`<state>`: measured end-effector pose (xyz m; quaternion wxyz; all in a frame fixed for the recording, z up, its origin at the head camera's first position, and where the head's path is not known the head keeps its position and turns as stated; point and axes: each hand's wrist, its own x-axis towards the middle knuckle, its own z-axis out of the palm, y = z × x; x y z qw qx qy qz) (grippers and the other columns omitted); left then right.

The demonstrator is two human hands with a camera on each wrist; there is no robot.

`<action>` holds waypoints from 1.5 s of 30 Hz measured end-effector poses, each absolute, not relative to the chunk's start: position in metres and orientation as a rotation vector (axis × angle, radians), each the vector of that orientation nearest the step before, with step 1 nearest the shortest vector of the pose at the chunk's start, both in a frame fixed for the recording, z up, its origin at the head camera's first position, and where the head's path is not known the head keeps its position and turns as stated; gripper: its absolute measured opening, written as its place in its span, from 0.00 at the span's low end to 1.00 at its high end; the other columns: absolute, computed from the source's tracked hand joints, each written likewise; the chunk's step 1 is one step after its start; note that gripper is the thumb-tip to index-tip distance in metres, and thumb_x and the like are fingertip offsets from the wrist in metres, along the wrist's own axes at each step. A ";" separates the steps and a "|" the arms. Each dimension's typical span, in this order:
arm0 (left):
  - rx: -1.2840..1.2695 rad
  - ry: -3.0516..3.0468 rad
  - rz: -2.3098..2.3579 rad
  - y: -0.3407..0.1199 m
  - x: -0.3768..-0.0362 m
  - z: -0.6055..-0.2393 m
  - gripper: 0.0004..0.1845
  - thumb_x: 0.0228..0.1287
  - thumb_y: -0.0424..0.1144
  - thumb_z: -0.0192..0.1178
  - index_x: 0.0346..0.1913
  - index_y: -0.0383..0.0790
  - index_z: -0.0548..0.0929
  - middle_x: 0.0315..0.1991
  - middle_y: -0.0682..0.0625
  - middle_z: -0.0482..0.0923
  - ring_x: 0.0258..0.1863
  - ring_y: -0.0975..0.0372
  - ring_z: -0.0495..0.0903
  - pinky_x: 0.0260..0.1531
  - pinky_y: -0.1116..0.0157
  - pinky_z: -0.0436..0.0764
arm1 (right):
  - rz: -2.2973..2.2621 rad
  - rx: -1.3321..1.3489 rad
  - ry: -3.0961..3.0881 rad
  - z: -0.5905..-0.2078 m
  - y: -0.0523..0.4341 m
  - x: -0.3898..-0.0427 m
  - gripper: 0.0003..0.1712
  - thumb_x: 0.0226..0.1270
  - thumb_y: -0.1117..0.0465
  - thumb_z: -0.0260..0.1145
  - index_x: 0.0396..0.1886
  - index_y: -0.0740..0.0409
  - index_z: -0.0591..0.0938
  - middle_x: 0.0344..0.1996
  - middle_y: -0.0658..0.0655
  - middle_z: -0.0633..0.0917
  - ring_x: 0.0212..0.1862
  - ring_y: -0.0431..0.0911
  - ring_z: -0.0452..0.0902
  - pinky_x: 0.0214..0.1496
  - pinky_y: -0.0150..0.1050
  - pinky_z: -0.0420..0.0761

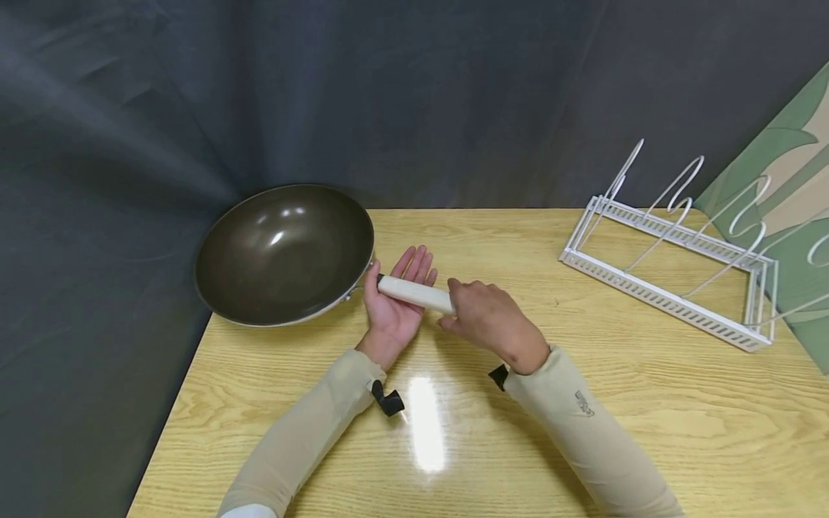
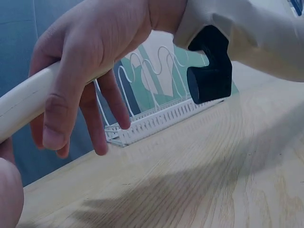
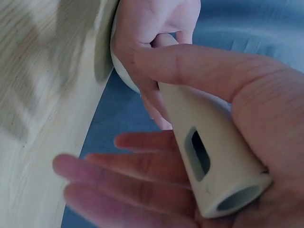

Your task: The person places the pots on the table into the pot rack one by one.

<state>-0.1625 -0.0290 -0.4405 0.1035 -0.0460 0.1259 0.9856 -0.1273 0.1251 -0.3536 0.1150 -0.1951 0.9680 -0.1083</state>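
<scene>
A dark wok (image 1: pixel 285 252) sits at the table's far left corner, partly overhanging the edge. Its cream handle (image 1: pixel 411 291) points right. My left hand (image 1: pixel 391 316) lies palm up under the handle near the wok, fingers straight, thumb beside the handle. My right hand (image 1: pixel 486 316) grips the handle's free end from above. In the right wrist view the handle end (image 3: pixel 209 161), with its slot hole, lies in my right palm with the thumb (image 3: pixel 199 66) across it. In the left wrist view the right hand (image 2: pixel 90 42) wraps the handle (image 2: pixel 23 107).
A white wire rack (image 1: pixel 673 266) stands at the table's back right and shows again in the left wrist view (image 2: pixel 156 114). The pale wooden table (image 1: pixel 453 432) ends close to the wok on the left. A dark curtain hangs behind, and a green panel (image 1: pixel 796 165) leans at the right.
</scene>
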 end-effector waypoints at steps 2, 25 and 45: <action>-0.171 0.386 2.910 -0.029 -0.162 -0.439 0.40 0.77 0.60 0.41 0.78 0.33 0.62 0.76 0.40 0.64 0.70 0.53 0.72 0.63 0.56 0.76 | -0.330 -0.573 2.830 -0.354 0.125 -0.127 0.23 0.68 0.50 0.73 0.48 0.65 0.80 0.26 0.55 0.79 0.28 0.49 0.77 0.30 0.48 0.79; -0.518 0.482 2.909 -0.025 -0.155 -0.430 0.29 0.76 0.55 0.42 0.50 0.35 0.87 0.38 0.46 0.87 0.32 0.62 0.85 0.27 0.67 0.72 | -0.622 -0.673 2.793 -0.371 0.126 -0.108 0.12 0.69 0.57 0.71 0.38 0.62 0.82 0.18 0.49 0.77 0.17 0.42 0.72 0.20 0.37 0.73; -0.501 0.297 2.881 -0.025 -0.150 -0.427 0.21 0.68 0.50 0.50 0.17 0.49 0.63 0.07 0.57 0.60 0.07 0.64 0.62 0.16 0.68 0.62 | -0.832 -0.638 2.854 -0.391 0.130 -0.099 0.11 0.65 0.58 0.74 0.37 0.61 0.83 0.19 0.48 0.76 0.18 0.41 0.69 0.21 0.37 0.69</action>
